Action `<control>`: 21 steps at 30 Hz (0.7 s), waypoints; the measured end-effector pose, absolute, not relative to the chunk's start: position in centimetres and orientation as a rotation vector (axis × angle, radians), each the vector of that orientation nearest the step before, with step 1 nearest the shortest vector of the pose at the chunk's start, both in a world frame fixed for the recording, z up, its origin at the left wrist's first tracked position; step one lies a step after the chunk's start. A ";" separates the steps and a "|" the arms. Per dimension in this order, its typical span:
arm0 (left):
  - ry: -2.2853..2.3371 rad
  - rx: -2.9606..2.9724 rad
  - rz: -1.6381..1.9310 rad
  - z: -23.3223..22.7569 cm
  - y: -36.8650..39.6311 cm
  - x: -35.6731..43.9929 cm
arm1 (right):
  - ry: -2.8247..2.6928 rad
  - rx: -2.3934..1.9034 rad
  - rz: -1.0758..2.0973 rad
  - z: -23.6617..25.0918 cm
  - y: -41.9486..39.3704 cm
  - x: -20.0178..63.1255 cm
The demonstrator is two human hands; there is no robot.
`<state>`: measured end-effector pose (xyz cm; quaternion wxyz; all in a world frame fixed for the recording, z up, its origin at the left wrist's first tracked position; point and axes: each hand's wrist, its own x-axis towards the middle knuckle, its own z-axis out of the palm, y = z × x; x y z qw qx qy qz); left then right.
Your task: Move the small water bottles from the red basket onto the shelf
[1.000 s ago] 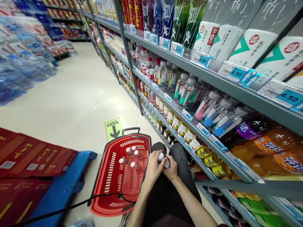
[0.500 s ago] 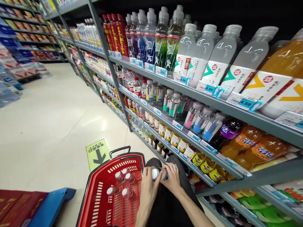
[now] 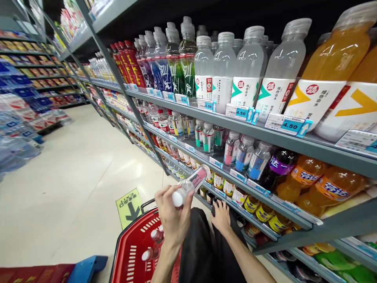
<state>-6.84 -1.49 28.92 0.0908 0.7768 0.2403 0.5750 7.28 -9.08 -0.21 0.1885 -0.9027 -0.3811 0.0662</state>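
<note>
Your left hand [image 3: 173, 220] grips a pink-labelled bottle [image 3: 190, 185] near the cap, tilted base-first twd the shelf w/ matching drinks [image 3: 232, 147]. Right hand [image 3: 221, 215] rests flat and loose on your knee, holding nothing. Red basket [image 3: 132, 247] sits below.

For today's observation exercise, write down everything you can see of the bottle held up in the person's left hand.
The bottle is small, clear plastic, with a white cap facing the camera and a pink label round its far half. It lies tilted, nearly on its side, base pointing toward the shelves. The left hand has its grip round the cap end, fingers wrapped about the neck; nothing else touches it. It hangs in the air above the red basket, in front of the lower drink shelves. Its contents look clear.
</note>
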 end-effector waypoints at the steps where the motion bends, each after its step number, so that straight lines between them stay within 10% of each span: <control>1: 0.676 2.316 1.744 29.7 -1.4 -6.0 | -1.059 -2.536 0.162 -0.3 -9.1 7.2; 21: 0.268 2.504 1.655 32.2 0.1 6.7 | -1.044 -2.493 0.164 -0.1 -9.3 6.9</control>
